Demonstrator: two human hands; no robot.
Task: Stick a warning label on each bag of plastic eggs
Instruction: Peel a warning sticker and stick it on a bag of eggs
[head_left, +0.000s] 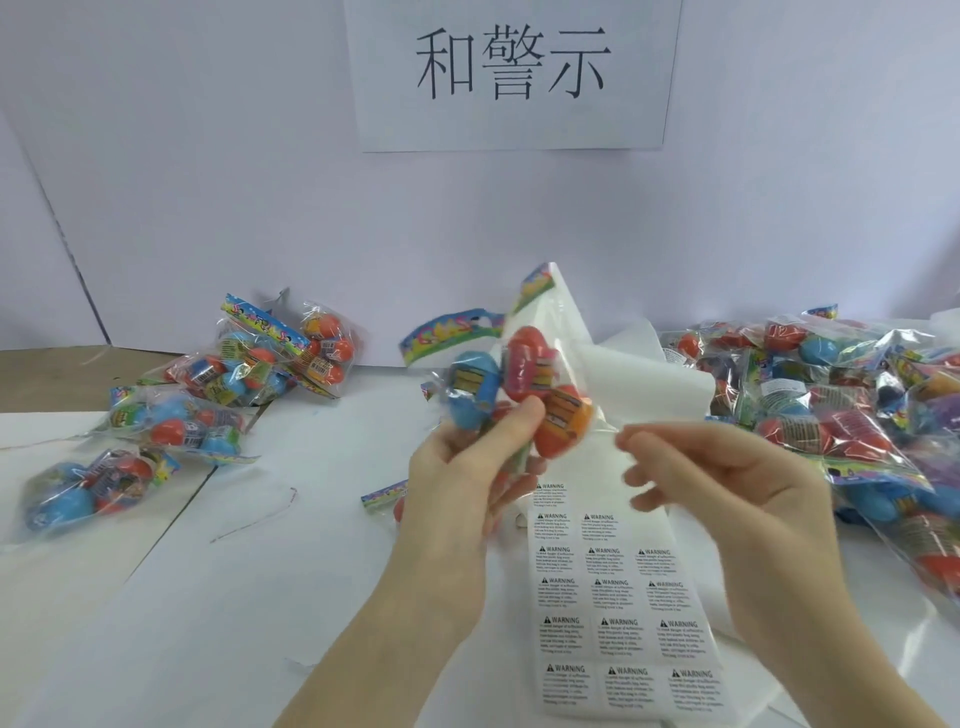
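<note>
My left hand (457, 483) grips a clear bag of plastic eggs (519, 374) and holds it up above the table; blue, red and orange eggs show inside it. My right hand (727, 483) hovers just right of the bag, motion-blurred, with thumb and forefinger close together near the bag's plastic. Whether a clear label sits between them cannot be told. Below both hands a sheet of warning labels (618, 623) lies flat on the white table (260, 623), with some spots in its top rows bare.
A big heap of egg bags (831, 395) fills the right side. Several separate egg bags (234, 384) lie at the left. The label sheet's peeled backing (639, 374) curls up behind the held bag. A printed sign (511, 67) hangs on the back wall.
</note>
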